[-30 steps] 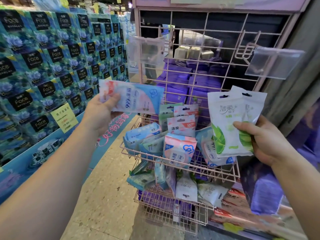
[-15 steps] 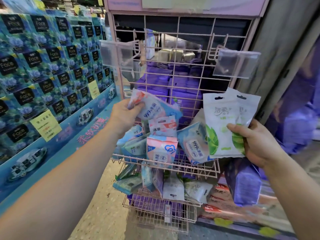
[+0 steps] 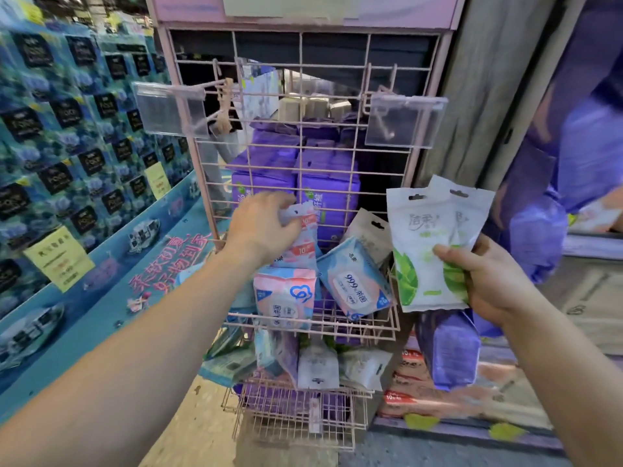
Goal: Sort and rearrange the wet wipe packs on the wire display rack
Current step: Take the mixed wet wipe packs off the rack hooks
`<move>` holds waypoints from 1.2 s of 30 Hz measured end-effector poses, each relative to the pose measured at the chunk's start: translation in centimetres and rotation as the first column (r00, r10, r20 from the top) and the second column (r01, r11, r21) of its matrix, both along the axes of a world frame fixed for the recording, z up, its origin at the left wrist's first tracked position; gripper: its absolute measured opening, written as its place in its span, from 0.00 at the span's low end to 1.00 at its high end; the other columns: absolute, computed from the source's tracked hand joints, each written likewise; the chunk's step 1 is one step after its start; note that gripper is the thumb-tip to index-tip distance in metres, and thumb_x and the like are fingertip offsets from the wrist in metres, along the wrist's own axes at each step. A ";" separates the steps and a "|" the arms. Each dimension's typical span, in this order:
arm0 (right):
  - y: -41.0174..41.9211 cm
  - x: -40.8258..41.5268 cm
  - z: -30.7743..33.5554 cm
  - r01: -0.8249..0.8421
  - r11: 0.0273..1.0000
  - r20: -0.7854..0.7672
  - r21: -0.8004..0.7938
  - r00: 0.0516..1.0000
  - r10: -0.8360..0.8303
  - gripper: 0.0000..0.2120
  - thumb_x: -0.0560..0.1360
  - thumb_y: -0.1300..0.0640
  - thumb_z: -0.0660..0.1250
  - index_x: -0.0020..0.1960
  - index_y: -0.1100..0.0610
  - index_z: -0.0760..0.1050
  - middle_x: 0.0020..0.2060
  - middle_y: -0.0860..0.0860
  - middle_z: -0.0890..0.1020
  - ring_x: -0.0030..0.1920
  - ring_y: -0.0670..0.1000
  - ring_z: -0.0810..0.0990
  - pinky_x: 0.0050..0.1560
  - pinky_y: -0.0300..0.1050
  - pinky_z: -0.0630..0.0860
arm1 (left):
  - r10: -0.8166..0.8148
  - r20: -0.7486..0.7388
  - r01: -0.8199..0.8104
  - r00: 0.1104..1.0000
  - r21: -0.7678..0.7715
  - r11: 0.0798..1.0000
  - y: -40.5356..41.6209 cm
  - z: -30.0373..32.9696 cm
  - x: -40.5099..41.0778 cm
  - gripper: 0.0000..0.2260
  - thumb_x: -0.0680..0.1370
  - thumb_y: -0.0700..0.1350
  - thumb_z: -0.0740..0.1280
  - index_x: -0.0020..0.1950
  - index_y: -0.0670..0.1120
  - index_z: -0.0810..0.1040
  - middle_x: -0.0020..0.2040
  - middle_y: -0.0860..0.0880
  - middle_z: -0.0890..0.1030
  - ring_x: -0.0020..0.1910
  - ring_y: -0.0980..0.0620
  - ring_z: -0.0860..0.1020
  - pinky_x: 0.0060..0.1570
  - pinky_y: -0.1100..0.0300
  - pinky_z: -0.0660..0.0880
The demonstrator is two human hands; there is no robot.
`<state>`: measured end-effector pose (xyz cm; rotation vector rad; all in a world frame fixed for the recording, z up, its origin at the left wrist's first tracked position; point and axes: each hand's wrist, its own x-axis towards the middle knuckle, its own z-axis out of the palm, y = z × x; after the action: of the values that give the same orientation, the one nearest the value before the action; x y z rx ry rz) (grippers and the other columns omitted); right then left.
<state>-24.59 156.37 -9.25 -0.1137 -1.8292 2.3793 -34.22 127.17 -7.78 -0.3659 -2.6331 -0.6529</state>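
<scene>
Pink wire display rack (image 3: 418, 136), upper basket: soft plastic wet wipe packs, pink-and-blue (image 3: 286, 298), loosely heaped. Left hand (image 3: 261, 227) curls round a pink-white pack (image 3: 301, 237) at the basket's back. Right hand (image 3: 488, 281) pinches two white-and-green hang-hole packs (image 3: 428, 251) beside the rack. Likely light, pliable, slick; best taken by the edges. Clear plastic label holders (image 3: 403, 121) and bare hooks project above; lower basket (image 3: 296, 419) is crowded.

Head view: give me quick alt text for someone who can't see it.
A left hand grips a pink-and-white wipe pack over the pink wire rack's upper basket, while the right hand holds white packs with green leaves beside it.
</scene>
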 end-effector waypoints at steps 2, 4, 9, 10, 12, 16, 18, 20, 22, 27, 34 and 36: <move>0.2 -0.1 0.0 0.009 1.000 0.011 0.009 1.000 -0.009 0.13 0.73 0.70 0.64 0.54 0.58 0.76 0.43 0.53 0.87 0.42 0.53 0.86 0.37 0.48 0.82 | -0.102 -0.128 0.099 0.987 -0.029 0.995 1.4 0.5 0.6 0.23 0.68 0.57 0.63 0.59 0.47 0.79 0.57 0.45 0.82 0.58 0.42 0.76 0.59 0.52 0.69; 0.4 -0.1 0.0 0.009 1.000 0.013 0.014 1.000 -0.009 0.13 0.74 0.70 0.64 0.54 0.56 0.76 0.44 0.52 0.87 0.43 0.53 0.86 0.38 0.49 0.83 | -0.268 -0.084 0.255 0.960 -0.141 0.957 2.9 1.0 1.1 0.24 0.68 0.57 0.67 0.60 0.48 0.78 0.58 0.47 0.81 0.60 0.43 0.75 0.61 0.53 0.67; 0.9 -0.1 -0.1 0.018 1.000 0.017 0.008 1.000 -0.018 0.14 0.73 0.70 0.64 0.56 0.58 0.76 0.46 0.54 0.87 0.44 0.55 0.86 0.38 0.51 0.83 | -0.277 0.244 0.366 0.929 -0.509 0.779 6.6 0.4 1.7 0.35 0.67 0.58 0.71 0.72 0.55 0.63 0.70 0.50 0.71 0.70 0.46 0.66 0.72 0.44 0.54; 1.1 0.0 0.0 0.026 1.000 0.016 0.010 1.000 -0.026 0.14 0.73 0.70 0.64 0.56 0.58 0.76 0.45 0.53 0.87 0.44 0.55 0.86 0.37 0.50 0.82 | -0.247 0.272 0.362 0.930 -0.555 0.749 7.0 0.0 1.7 0.37 0.67 0.59 0.72 0.72 0.55 0.62 0.69 0.49 0.72 0.69 0.46 0.67 0.73 0.42 0.51; 1.4 0.2 0.1 0.037 0.999 0.010 0.004 0.999 -0.037 0.13 0.73 0.70 0.64 0.54 0.57 0.75 0.43 0.52 0.87 0.42 0.54 0.86 0.36 0.49 0.82 | -0.210 0.277 0.341 0.938 -0.618 0.708 7.3 -0.7 1.9 0.40 0.64 0.60 0.73 0.72 0.55 0.60 0.64 0.48 0.75 0.67 0.45 0.70 0.73 0.41 0.46; 1.9 0.4 0.0 0.047 0.999 0.005 0.004 0.999 -0.047 0.14 0.73 0.70 0.65 0.55 0.58 0.75 0.45 0.53 0.87 0.44 0.55 0.86 0.37 0.51 0.82 | -0.220 0.192 0.292 0.957 -0.647 0.705 6.7 -1.4 2.2 0.38 0.61 0.63 0.74 0.68 0.54 0.66 0.59 0.49 0.76 0.65 0.45 0.70 0.73 0.44 0.45; 1.7 0.2 -0.2 0.061 0.998 0.009 0.004 0.998 -0.062 0.16 0.73 0.70 0.66 0.58 0.60 0.74 0.48 0.55 0.86 0.45 0.56 0.86 0.38 0.52 0.82 | -0.223 0.191 0.293 0.956 -0.625 0.724 6.3 -1.5 2.3 0.36 0.62 0.63 0.73 0.65 0.55 0.66 0.59 0.50 0.75 0.65 0.46 0.70 0.73 0.44 0.46; 1.3 -0.1 -0.3 0.082 0.997 0.002 0.002 0.997 -0.082 0.18 0.73 0.69 0.66 0.61 0.61 0.73 0.51 0.57 0.85 0.47 0.57 0.85 0.41 0.53 0.82 | -0.234 0.220 0.320 0.947 -0.594 0.738 6.1 -1.6 2.7 0.32 0.64 0.61 0.73 0.63 0.54 0.65 0.52 0.51 0.78 0.59 0.48 0.74 0.74 0.45 0.46; 0.6 -0.5 -0.4 0.110 0.994 -0.010 0.001 0.994 -0.110 0.19 0.73 0.69 0.67 0.63 0.62 0.72 0.54 0.58 0.83 0.49 0.57 0.85 0.46 0.56 0.82 | -0.255 0.247 0.351 0.935 -0.543 0.763 5.9 -1.6 3.1 0.29 0.66 0.57 0.72 0.62 0.53 0.65 0.40 0.54 0.78 0.47 0.50 0.77 0.75 0.47 0.44; -0.2 -1.2 -0.1 0.159 0.987 -0.053 -0.005 0.986 -0.159 0.21 0.72 0.69 0.68 0.64 0.60 0.71 0.55 0.56 0.83 0.51 0.57 0.84 0.46 0.55 0.82 | -0.343 0.246 0.400 0.907 -0.243 0.884 5.4 -1.4 3.3 0.26 0.68 0.53 0.72 0.62 0.54 0.67 0.46 0.55 0.78 0.52 0.52 0.75 0.75 0.52 0.49; -0.3 -0.9 -0.2 0.138 0.985 -0.042 -0.100 0.989 -0.143 0.21 0.74 0.67 0.66 0.66 0.59 0.71 0.54 0.54 0.84 0.50 0.55 0.85 0.43 0.53 0.83 | -0.428 0.121 0.148 0.896 0.827 0.543 2.6 1.3 2.4 0.18 0.66 0.44 0.74 0.54 0.48 0.76 0.47 0.50 0.84 0.43 0.53 0.82 0.44 0.56 0.79; -0.7 -1.0 -0.4 0.123 0.987 -0.028 -0.100 0.992 -0.126 0.21 0.74 0.67 0.66 0.66 0.59 0.71 0.56 0.56 0.83 0.51 0.56 0.84 0.45 0.53 0.83 | -0.441 0.095 0.100 0.892 0.912 0.399 1.3 2.5 2.7 0.08 0.71 0.40 0.71 0.49 0.47 0.79 0.39 0.50 0.85 0.36 0.52 0.83 0.35 0.57 0.80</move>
<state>-25.56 155.67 -9.63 -0.1909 -1.6392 2.3696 -31.56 128.42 -5.25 -0.3667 -2.0270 -2.2624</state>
